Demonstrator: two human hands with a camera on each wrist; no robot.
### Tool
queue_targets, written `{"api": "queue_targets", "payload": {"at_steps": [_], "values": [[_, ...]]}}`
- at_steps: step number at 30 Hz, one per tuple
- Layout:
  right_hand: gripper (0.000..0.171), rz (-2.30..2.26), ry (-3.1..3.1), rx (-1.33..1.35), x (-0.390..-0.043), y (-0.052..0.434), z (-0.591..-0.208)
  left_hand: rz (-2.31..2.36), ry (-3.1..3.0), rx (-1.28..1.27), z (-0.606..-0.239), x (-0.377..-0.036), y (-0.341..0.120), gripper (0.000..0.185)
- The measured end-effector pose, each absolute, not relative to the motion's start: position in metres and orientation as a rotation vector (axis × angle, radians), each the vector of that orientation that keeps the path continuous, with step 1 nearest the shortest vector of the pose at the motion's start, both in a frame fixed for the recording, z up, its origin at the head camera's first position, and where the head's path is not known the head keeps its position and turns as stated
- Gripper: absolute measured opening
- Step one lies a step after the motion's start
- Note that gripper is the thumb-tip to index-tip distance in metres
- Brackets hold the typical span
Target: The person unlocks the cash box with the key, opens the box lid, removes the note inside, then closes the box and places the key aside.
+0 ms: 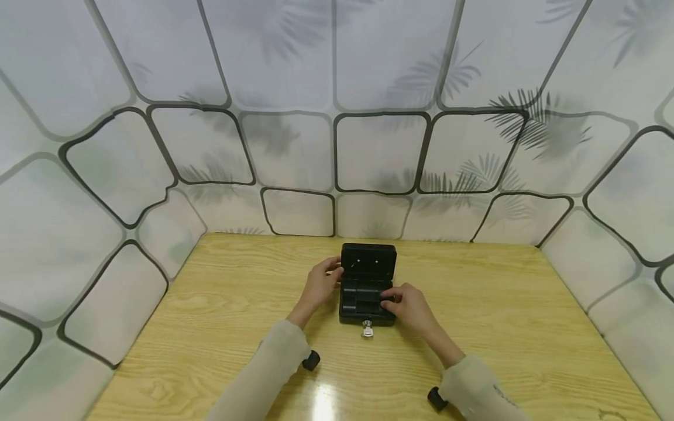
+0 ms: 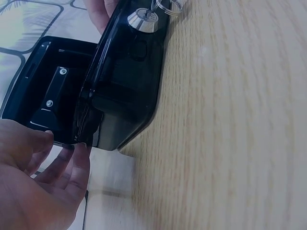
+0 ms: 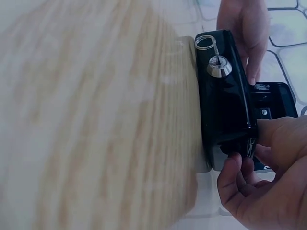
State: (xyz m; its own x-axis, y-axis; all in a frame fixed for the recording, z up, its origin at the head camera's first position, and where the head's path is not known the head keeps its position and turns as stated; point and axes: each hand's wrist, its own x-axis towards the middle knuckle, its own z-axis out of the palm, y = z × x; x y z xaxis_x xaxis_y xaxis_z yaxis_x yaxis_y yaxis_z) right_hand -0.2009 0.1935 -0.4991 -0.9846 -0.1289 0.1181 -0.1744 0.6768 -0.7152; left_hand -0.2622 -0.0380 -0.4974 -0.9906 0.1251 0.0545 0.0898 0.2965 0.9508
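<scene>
A black metal cash box [image 1: 367, 318] stands on the table with its lid [image 1: 368, 260] raised. Inside is a black compartment tray [image 1: 363, 290]. A key with a ring [image 1: 367, 332] sticks out of the silver lock [image 2: 144, 21] on the front wall. My left hand [image 1: 321, 282] is at the box's left side, its thumb and fingertips touching the edges near the lid's hinge. At the right side, my right hand [image 1: 412, 305] pinches the rim, thumb over the top and fingers [image 3: 231, 175] along the outside. Part of the tray is hidden by that hand.
The wood-grain table [image 1: 237, 292] extends around the box. Behind it and at both sides hangs a pale curtain [image 1: 295, 146] with dark outlines and leaf prints. Each wrist carries a black strap-on camera [image 1: 312, 360].
</scene>
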Motion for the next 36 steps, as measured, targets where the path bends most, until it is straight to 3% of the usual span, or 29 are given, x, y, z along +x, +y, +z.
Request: {"api": "queue_targets", "payload": {"at_steps": [36], "values": [[0.005,1.214,-2.742,0.245,-0.2003,0.1918,-0.4929,1.874,2.497,0.281,-0.4946,-0.2593,-0.0405,0.034]]}}
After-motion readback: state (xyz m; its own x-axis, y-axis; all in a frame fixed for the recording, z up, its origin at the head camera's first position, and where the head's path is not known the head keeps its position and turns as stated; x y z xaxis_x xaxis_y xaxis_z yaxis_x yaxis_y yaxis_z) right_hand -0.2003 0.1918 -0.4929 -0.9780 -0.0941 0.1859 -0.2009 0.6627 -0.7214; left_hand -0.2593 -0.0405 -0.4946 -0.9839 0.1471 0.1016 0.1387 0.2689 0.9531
